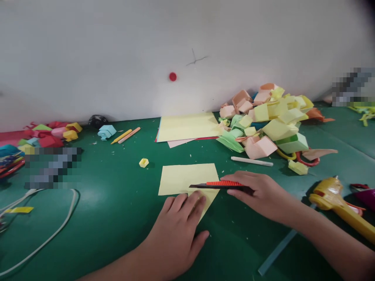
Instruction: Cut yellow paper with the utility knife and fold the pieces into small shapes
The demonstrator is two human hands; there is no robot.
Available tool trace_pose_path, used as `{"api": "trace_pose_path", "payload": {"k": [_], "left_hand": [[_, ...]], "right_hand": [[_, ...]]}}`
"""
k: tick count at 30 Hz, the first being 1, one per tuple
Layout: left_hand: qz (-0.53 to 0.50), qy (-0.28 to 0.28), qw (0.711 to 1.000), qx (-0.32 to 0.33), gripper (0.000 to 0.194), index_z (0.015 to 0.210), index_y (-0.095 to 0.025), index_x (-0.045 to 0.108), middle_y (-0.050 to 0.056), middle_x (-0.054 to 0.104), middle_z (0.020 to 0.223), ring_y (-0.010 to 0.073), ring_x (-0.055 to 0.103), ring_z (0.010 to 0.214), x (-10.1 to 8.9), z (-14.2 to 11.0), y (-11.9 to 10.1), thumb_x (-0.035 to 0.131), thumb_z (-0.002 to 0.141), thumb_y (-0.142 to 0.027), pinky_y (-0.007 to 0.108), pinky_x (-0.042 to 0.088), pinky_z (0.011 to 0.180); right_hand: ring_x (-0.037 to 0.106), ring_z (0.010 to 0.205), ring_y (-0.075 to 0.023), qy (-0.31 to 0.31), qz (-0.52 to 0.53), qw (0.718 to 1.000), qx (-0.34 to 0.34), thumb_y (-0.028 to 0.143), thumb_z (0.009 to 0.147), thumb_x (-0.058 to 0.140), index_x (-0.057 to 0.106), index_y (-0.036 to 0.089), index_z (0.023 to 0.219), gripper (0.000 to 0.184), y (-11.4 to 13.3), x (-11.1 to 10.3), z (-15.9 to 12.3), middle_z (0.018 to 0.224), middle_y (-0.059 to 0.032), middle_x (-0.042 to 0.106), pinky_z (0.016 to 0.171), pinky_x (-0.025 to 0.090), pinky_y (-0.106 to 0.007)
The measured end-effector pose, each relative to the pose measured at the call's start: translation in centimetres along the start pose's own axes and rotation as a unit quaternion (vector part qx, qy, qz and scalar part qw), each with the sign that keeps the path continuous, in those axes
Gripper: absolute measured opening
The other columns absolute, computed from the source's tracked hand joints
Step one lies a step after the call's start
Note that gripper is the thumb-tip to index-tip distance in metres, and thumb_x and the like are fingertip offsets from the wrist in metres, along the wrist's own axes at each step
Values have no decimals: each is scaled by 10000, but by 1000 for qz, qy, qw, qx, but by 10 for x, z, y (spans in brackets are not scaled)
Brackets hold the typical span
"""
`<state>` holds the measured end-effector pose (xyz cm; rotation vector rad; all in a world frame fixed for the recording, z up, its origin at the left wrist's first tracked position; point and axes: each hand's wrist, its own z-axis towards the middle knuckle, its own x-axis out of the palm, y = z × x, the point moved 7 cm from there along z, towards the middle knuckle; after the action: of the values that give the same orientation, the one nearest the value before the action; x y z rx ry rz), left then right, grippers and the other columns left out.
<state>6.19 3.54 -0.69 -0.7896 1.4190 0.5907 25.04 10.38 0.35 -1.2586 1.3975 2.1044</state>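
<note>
A pale yellow sheet of paper (pixel 187 176) lies on the green cutting mat (pixel 117 203) in front of me. My left hand (pixel 178 230) presses flat on the sheet's near edge, fingers stretched out. My right hand (pixel 260 193) is closed round a utility knife (pixel 219 184) with a red slider and black body. The knife lies nearly level, its tip pointing left across the paper just above my left fingertips.
A heap of folded paper boxes (pixel 269 121) sits at the back right, with a white stick (pixel 252 161) before it. A yellow glue gun (pixel 340 203) lies at right. More yellow sheets (pixel 187 127), two pencils (pixel 125 135), folded shapes (pixel 49 134) and a white cable (pixel 49 234) lie left.
</note>
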Motion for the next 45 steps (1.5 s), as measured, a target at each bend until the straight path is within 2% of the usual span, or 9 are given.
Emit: {"api": "trace_pose_path", "payload": {"k": [5,11,18,29,40,45], "left_hand": [[14,2,1000,-2,577,1526,-191,368,93,421,1557,345,465,1259,2,0,1,434,1007,-433,541,470,984],[18,-5,1000,18,575,1508,-151,392,119,435,1546,335,417,1355,4,0,0,429,1010,-435,518,426,1060],[25,-15,999,17,571,1507,-176,407,93,475,1527,302,483,1325,0,0,0,318,1042,-495,489,434,1040],[77,-60,995,35,563,1445,-126,499,131,541,1468,307,552,1262,0,-1,-5,322,1042,-477,462,435,983],[17,-26,999,16,531,1467,-192,476,89,540,1470,297,510,1293,-3,1,-1,375,1032,-479,464,424,1019],[15,-17,1000,2,526,1474,-227,473,77,502,1508,346,463,1338,-3,1,1,409,1016,-478,528,394,1045]], "right_hand": [[672,1017,-212,19,4,1000,-6,349,984,543,639,324,1221,256,-3,10,3,1135,-7,710,828,543,-327],[675,1017,-227,24,8,1000,0,370,983,544,661,324,1206,256,-6,11,6,1148,-21,709,794,551,-328],[671,1000,-223,25,3,1000,-1,361,971,561,670,319,1206,263,-8,9,8,1114,-18,710,846,546,-344],[687,1003,-248,20,7,1000,-19,394,954,574,699,290,1181,279,-11,5,15,1128,-36,731,841,556,-355],[674,1046,-258,28,6,1000,-8,381,956,576,689,252,1195,294,-10,5,15,1163,-56,721,890,552,-381],[682,1023,-260,32,11,999,-19,379,961,569,694,256,1193,291,-9,6,15,1148,-63,728,871,557,-381]]}}
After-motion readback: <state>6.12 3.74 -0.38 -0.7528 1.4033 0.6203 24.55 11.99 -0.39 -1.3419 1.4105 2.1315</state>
